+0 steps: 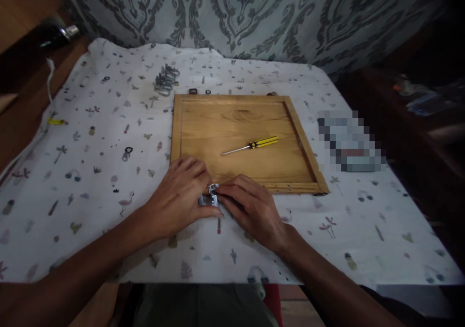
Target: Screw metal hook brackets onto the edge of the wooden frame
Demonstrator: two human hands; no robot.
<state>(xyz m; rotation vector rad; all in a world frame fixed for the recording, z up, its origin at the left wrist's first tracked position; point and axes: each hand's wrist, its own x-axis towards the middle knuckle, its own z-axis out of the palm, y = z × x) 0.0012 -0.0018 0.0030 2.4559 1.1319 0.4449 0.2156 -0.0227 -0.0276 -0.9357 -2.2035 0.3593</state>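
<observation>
A wooden cabinet door (pixel 218 118) lies flat on the table. At its near edge sits a shiny metal cabinet hinge (pixel 212 198). My left hand (pixel 181 196) is closed around the hinge, its thumb below and its fingers resting on the door's frame. From the other side, my right hand (pixel 250 208) brings its pinched fingertips up against the hinge; whatever is between them is too small to make out. A yellow and black screwdriver (pixel 263 142) rests on the door panel, its tip pointing left.
Several metal hinges (pixel 165 80) are heaped beyond the door's far left corner. A blurred-out object (pixel 350 143) lies to the right. A white cord (pixel 51 82) and a small yellow item (pixel 56 121) are at the left edge. A patterned cloth (pixel 109 167) covers the table; behind stands a patterned wall (pixel 250 17).
</observation>
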